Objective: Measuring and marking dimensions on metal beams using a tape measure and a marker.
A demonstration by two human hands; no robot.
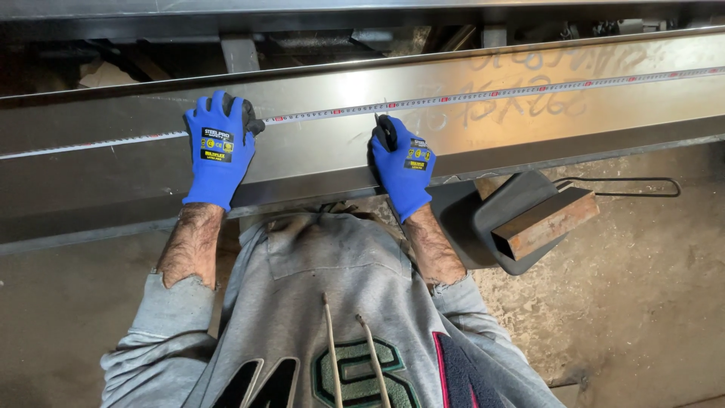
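Both hands (219, 143) (402, 162) press tape measure (453, 98) onto beam (317, 159).

Two blue-gloved hands, left hand (220, 147) and right hand (403, 168), one tape measure (483, 95) across the upper frame, one long steel beam (317, 151), one marker (387, 130), and one rusty metal block (545, 222) at right.

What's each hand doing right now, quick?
Left hand: closed down on the tape measure, pinning it to the steel beam.
Right hand: closed around a dark marker, tip at the tape.
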